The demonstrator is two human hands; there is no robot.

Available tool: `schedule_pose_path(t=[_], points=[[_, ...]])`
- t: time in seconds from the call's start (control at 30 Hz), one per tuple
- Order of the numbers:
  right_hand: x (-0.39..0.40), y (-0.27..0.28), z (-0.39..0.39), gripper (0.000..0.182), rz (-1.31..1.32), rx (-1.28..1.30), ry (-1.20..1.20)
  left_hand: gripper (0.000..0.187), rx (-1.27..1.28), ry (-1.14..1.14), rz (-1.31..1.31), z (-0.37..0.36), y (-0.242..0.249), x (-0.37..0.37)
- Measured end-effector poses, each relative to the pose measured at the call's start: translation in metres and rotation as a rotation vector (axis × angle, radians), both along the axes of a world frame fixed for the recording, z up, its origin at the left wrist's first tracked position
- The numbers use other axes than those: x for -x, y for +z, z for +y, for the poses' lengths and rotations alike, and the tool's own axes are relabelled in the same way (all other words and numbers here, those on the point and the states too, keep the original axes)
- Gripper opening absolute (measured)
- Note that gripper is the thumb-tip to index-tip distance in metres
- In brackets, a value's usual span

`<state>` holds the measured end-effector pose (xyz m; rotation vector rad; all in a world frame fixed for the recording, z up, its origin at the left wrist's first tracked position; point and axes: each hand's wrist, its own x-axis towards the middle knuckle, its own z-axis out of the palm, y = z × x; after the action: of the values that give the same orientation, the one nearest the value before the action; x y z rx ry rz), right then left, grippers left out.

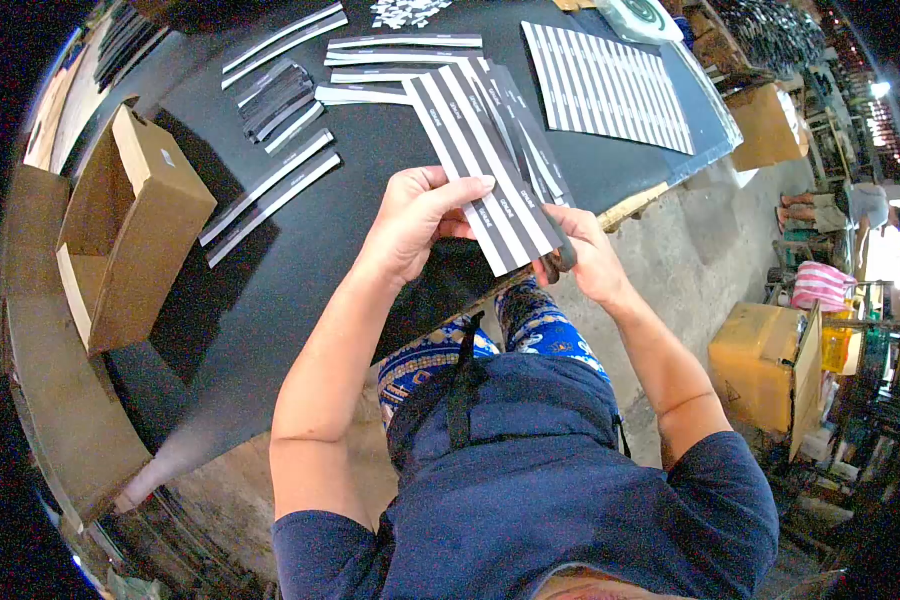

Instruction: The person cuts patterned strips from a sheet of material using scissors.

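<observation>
A sheet with black and white stripes and small print (460, 130) is tilted above the front of the table, and my left hand (407, 222) pinches it by its left side, thumb on top. At the sheet's lower right corner, my right hand (592, 258) is closed around the dark handle of what look like scissors (567, 252). Their blades are hidden behind the sheet. Beyond it lie loose dark and white strips (530, 130), partly covered.
On the dark table (270, 340) lie several cut strips (275, 190), a bundle of short strips (275, 100), small white scraps (407, 12) and a larger striped sheet (610, 85). An open cardboard box (155, 210) stands left. A carton (755, 350) sits on the floor at right.
</observation>
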<state>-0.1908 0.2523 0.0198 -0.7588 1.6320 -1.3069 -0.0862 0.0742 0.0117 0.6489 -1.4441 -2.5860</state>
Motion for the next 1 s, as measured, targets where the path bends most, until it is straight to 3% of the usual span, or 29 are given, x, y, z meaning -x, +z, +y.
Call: schedule_pose_path(t=[0.53, 0.7, 0.77, 1.0], points=[[-0.004, 0.001, 0.002, 0.021, -0.06, 0.008, -0.023, 0.022, -0.003, -0.009, 0.0, 0.0, -0.002, 0.001], [-0.003, 0.001, 0.004, 0.025, -0.059, 0.028, -0.006, 0.031, 0.214, -0.044, -0.048, -0.002, -0.002, 0.002], [-0.007, 0.008, 0.004, 0.028, -0.045, -0.036, -0.019, 0.043, 0.221, 0.078, -0.058, -0.006, -0.004, 0.004], [-0.013, 0.01, 0.0, 0.035, -0.022, -0.121, -0.044, 0.025, 0.139, 0.278, 0.114, -0.009, -0.009, 0.006]])
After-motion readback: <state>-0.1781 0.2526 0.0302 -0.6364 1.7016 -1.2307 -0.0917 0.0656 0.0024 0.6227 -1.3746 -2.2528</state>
